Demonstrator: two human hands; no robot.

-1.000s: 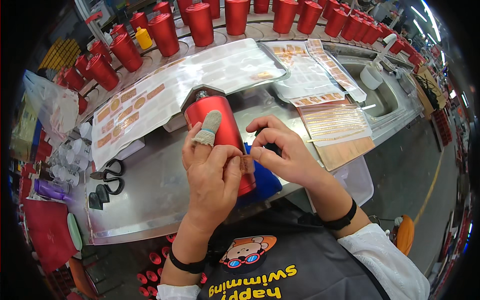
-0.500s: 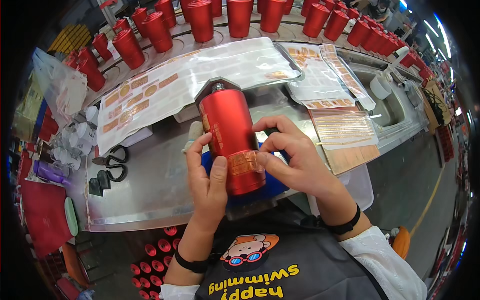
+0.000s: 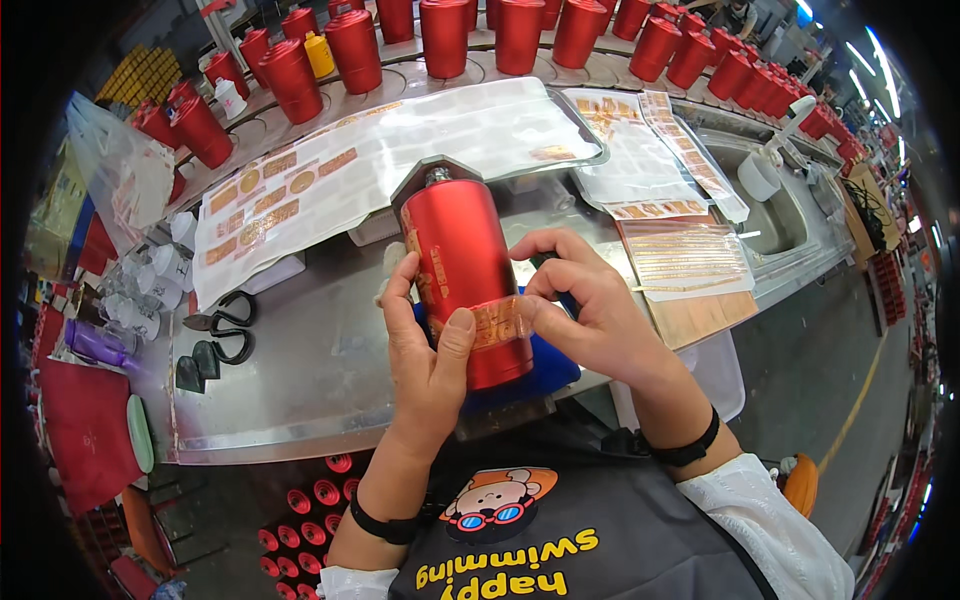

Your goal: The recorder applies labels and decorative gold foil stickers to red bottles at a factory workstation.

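A shiny red metal canister (image 3: 462,240) is tilted in front of me, its far end against a dark angular holder (image 3: 445,163). My left hand (image 3: 428,365) grips its left side, thumb pressed on a clear film strip with a gold decal (image 3: 496,322) that wraps the canister's near part. The strip's right end is pinched between thumb and finger of my right hand (image 3: 590,315). More gold decoration (image 3: 428,268) runs along the canister's left side. Beneath it shows a blue cloth or pad (image 3: 555,372), partly hidden.
White sheets with gold decals (image 3: 330,170) lie behind the canister, more at the right. A board with gold strips (image 3: 690,262) is beside a sink (image 3: 775,215). Black scissors (image 3: 232,325) and clear cups (image 3: 150,285) lie left. Red canisters (image 3: 445,40) line a curved conveyor at the back.
My left thumb has shifted right, farther onto the decal. The canisters on the conveyor have moved along to the right, and a yellow bottle and a white one have appeared among them.
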